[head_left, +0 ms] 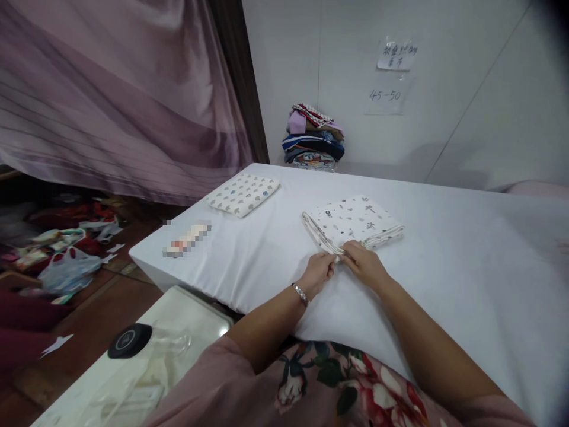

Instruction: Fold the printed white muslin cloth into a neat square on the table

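A folded white cloth with small printed motifs point(355, 220) lies on the white-covered table point(448, 267). My left hand point(318, 271), with a silver bracelet at the wrist, pinches the near corner of this cloth. Close beside it, my right hand point(363, 262) grips the same corner, its fingers closed on the layered edge. Both hands nearly touch each other. Farther left on the table rests another folded cloth point(243, 194) with a grey and blue pattern, flat and untouched.
A blurred-out item point(186, 239) lies near the table's left edge. Behind the table, a stack of folded fabrics point(313, 139) stands against the wall. At lower left, a black round object point(130, 341) sits on a white surface point(186, 305). A pink curtain point(133, 89) hangs at left.
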Demonstrator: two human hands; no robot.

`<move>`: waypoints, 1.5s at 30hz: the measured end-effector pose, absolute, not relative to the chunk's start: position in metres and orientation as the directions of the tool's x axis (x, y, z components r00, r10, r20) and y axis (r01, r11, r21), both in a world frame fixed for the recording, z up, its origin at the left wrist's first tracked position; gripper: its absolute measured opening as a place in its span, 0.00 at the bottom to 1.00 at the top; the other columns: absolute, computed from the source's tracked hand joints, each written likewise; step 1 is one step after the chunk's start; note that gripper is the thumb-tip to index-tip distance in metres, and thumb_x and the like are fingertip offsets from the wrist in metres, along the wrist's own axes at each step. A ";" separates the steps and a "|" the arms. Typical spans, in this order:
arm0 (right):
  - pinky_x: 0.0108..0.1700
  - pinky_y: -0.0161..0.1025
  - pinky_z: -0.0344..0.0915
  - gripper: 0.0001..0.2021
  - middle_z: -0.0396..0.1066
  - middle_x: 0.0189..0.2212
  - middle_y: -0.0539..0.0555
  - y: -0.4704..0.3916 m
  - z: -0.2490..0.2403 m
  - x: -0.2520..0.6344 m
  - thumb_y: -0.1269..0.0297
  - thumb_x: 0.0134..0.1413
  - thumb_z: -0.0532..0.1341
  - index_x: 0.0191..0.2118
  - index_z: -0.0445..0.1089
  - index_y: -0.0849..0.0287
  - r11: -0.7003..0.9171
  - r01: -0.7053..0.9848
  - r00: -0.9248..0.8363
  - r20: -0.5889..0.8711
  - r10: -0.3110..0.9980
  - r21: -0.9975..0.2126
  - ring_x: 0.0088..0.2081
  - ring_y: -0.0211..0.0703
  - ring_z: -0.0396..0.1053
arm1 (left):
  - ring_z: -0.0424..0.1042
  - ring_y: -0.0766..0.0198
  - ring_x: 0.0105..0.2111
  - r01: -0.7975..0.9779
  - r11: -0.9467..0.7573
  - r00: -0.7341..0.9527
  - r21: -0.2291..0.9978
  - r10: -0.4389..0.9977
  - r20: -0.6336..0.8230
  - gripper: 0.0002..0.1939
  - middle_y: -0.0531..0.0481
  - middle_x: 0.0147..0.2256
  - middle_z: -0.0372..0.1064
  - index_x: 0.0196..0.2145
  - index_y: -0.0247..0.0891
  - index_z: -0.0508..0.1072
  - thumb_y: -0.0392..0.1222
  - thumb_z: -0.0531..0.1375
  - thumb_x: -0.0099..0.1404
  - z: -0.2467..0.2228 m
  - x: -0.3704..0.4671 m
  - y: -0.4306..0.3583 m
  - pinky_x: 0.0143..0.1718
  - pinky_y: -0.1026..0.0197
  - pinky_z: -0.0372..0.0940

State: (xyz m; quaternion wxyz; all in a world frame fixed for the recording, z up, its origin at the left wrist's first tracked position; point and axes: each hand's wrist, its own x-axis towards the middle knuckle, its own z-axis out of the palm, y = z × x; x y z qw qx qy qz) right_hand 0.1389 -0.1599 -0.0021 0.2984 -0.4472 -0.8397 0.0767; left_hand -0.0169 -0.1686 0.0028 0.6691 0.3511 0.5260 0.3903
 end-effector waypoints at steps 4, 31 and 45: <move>0.34 0.34 0.64 0.12 0.66 0.45 0.56 -0.165 0.001 0.136 0.62 0.57 0.54 0.46 0.62 0.56 0.594 0.697 -0.459 0.387 0.800 -0.402 0.41 0.41 0.67 | 0.51 0.76 0.13 -0.198 0.463 0.156 0.864 0.885 -0.438 0.11 0.59 0.15 0.52 0.20 0.37 0.58 0.41 0.57 0.54 0.002 -0.018 -0.169 0.15 0.69 0.40; 0.35 0.37 0.62 0.10 0.67 0.33 0.53 -0.151 -0.013 0.127 0.66 0.51 0.56 0.41 0.65 0.58 0.502 0.684 -0.163 0.560 0.813 -0.529 0.32 0.41 0.64 | 0.55 0.75 0.12 0.071 0.512 0.176 0.856 0.838 -0.516 0.10 0.57 0.15 0.57 0.22 0.36 0.60 0.40 0.56 0.58 0.003 -0.021 -0.151 0.13 0.68 0.40; 0.38 0.36 0.62 0.08 0.67 0.39 0.55 -0.172 0.000 0.124 0.68 0.54 0.52 0.41 0.63 0.57 0.549 0.733 -0.293 0.542 0.788 -0.401 0.40 0.43 0.65 | 0.53 0.75 0.12 -0.089 0.491 0.294 0.867 0.844 -0.448 0.10 0.61 0.15 0.52 0.23 0.38 0.57 0.39 0.57 0.54 -0.006 -0.021 -0.177 0.13 0.69 0.39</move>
